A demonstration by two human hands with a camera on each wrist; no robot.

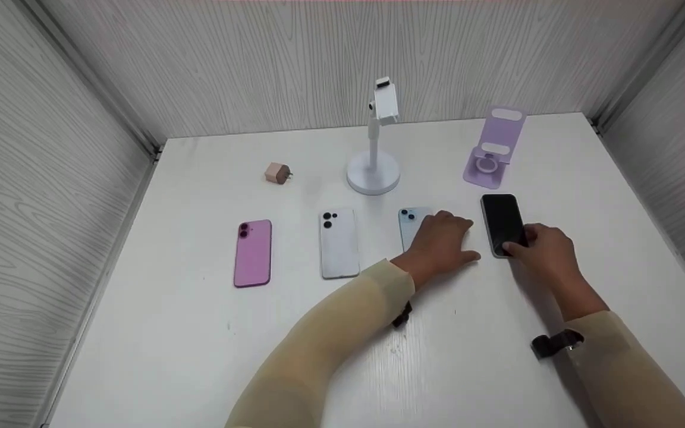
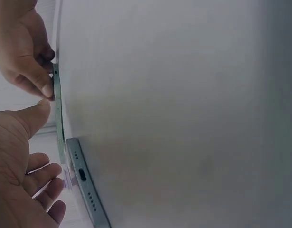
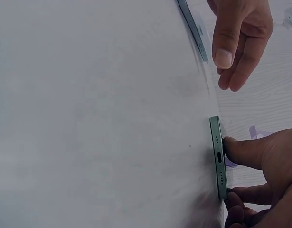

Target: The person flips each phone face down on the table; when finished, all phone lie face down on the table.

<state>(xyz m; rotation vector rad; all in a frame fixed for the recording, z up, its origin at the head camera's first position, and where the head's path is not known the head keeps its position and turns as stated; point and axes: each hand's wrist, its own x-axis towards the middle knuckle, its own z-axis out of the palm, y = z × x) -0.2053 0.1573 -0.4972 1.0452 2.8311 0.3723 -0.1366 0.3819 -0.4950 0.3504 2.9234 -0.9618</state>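
Note:
My right hand grips the lower right corner of a smartphone lying with its dark screen up. The thumb lies on the glass and the fingers are at the right edge. Seen from the right wrist, the green-edged smartphone has its charging port facing the camera. Spread fingers mark my left hand, which is over a light blue smartphone and hides much of it. In the left wrist view the left hand holds nothing, its thumb pointing toward the gripped phone.
A white smartphone and a pink smartphone lie camera side up to the left. Behind stand a white phone stand and a purple folding stand. A charger plug lies at the back left. Panels enclose the table.

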